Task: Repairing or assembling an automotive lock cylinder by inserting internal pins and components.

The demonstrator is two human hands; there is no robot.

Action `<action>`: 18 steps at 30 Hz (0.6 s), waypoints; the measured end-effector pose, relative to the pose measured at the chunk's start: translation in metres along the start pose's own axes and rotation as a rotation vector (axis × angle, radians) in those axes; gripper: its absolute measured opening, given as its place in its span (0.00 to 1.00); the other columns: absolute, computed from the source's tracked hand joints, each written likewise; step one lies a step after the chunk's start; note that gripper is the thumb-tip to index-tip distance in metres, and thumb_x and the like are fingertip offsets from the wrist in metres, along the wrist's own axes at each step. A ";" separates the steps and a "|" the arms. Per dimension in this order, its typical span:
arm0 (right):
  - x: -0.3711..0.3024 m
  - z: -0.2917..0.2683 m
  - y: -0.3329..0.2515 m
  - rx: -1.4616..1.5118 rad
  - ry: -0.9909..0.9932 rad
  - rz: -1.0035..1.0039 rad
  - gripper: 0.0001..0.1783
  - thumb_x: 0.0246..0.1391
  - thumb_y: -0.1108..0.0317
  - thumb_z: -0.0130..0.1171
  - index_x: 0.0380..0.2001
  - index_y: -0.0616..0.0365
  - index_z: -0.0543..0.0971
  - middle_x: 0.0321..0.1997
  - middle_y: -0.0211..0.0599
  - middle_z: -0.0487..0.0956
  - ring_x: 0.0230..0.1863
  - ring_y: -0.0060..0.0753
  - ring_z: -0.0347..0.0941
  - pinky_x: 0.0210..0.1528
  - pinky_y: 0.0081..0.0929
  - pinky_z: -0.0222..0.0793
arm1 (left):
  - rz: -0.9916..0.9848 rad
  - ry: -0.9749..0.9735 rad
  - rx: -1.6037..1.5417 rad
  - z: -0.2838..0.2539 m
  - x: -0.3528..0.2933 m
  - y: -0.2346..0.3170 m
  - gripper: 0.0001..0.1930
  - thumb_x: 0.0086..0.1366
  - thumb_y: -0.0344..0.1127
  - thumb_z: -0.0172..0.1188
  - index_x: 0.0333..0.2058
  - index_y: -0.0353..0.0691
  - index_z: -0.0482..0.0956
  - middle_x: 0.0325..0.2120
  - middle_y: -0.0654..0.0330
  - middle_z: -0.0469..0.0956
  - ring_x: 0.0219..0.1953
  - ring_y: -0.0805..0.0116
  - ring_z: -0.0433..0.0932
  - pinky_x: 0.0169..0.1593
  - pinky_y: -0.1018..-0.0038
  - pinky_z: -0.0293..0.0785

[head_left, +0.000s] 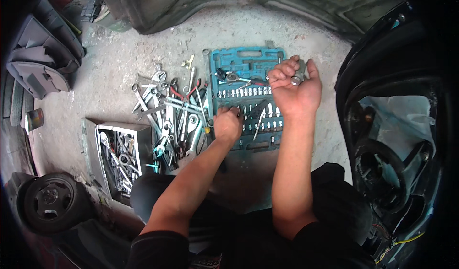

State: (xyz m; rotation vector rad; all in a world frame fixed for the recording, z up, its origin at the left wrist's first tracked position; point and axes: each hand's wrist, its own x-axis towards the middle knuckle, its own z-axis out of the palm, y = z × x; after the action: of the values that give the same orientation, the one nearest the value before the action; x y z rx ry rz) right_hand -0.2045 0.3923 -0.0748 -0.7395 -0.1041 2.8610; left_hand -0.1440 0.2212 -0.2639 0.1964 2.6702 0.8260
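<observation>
An open blue tool case (248, 59) lies on the floor in front of me, with rows of chrome sockets (248, 92) in it. My left hand (227, 123) is down at the left side of the case's near half, its fingers bent in over the socket slots. The fingertips are partly hidden, and I cannot make out what they grip. Above the case's right side, my right hand (299, 90) is turned palm up with its fingers curled around a shiny metal socket (296, 80). A ratchet (233, 77) lies across the far half of the case.
Left of the case, wrenches and pliers (179, 99) lie in a loose pile. Nearer stands an open metal box (143, 166) full of tools. A wheel (50, 197) is at the lower left, grey trim panels (43, 63) farther back. A dark car panel (373, 140) borders the right.
</observation>
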 end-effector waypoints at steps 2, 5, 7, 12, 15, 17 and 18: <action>0.004 -0.012 -0.001 0.005 -0.125 0.030 0.20 0.74 0.52 0.42 0.36 0.56 0.73 0.28 0.26 0.67 0.30 0.28 0.64 0.38 0.33 0.59 | 0.038 -0.060 -0.100 -0.033 -0.006 0.010 0.11 0.64 0.36 0.67 0.41 0.35 0.83 0.44 0.46 0.82 0.53 0.41 0.76 0.57 0.50 0.73; -0.001 -0.001 0.009 0.008 -0.034 -0.033 0.22 0.78 0.51 0.36 0.37 0.55 0.72 0.28 0.26 0.68 0.31 0.29 0.63 0.39 0.34 0.59 | 0.291 0.141 -0.063 -0.095 -0.021 0.048 0.09 0.62 0.33 0.71 0.35 0.33 0.82 0.35 0.45 0.80 0.43 0.40 0.79 0.48 0.52 0.76; 0.001 0.003 0.016 0.016 -0.035 -0.036 0.23 0.78 0.49 0.36 0.38 0.54 0.72 0.28 0.27 0.69 0.30 0.30 0.63 0.37 0.34 0.60 | 0.305 0.120 -0.105 -0.134 -0.028 0.065 0.09 0.63 0.33 0.71 0.38 0.35 0.83 0.35 0.46 0.80 0.41 0.41 0.80 0.46 0.53 0.77; -0.009 0.022 0.035 0.026 -0.094 0.008 0.26 0.78 0.44 0.35 0.38 0.54 0.71 0.30 0.34 0.72 0.29 0.32 0.64 0.32 0.32 0.60 | 0.344 0.237 -0.355 -0.209 -0.034 0.086 0.16 0.64 0.24 0.69 0.51 0.38 0.83 0.41 0.48 0.80 0.40 0.49 0.83 0.43 0.61 0.80; -0.018 0.032 0.054 0.003 -0.130 0.020 0.27 0.77 0.43 0.38 0.38 0.56 0.71 0.32 0.35 0.71 0.30 0.32 0.63 0.31 0.30 0.59 | 0.321 0.181 -0.427 -0.236 -0.049 0.081 0.22 0.63 0.20 0.68 0.56 0.38 0.80 0.42 0.53 0.80 0.41 0.61 0.82 0.44 0.65 0.80; -0.023 0.032 0.065 -0.008 -0.175 0.023 0.26 0.76 0.44 0.42 0.36 0.57 0.71 0.30 0.32 0.67 0.29 0.30 0.61 0.29 0.29 0.57 | 0.287 0.042 -0.503 -0.246 -0.059 0.075 0.22 0.66 0.20 0.67 0.58 0.36 0.77 0.41 0.58 0.81 0.39 0.73 0.80 0.41 0.71 0.80; -0.023 0.030 0.072 -0.016 -0.182 0.034 0.26 0.76 0.44 0.42 0.36 0.57 0.71 0.30 0.32 0.67 0.29 0.30 0.61 0.29 0.29 0.57 | 0.283 0.057 -0.507 -0.252 -0.063 0.072 0.22 0.66 0.20 0.67 0.58 0.36 0.77 0.41 0.58 0.81 0.39 0.73 0.80 0.41 0.71 0.80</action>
State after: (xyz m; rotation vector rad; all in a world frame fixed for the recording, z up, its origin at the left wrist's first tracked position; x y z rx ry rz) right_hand -0.2107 0.3170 -0.0460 -0.4866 -0.1404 2.9582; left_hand -0.1729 0.1347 -0.0105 0.4316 2.4130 1.5801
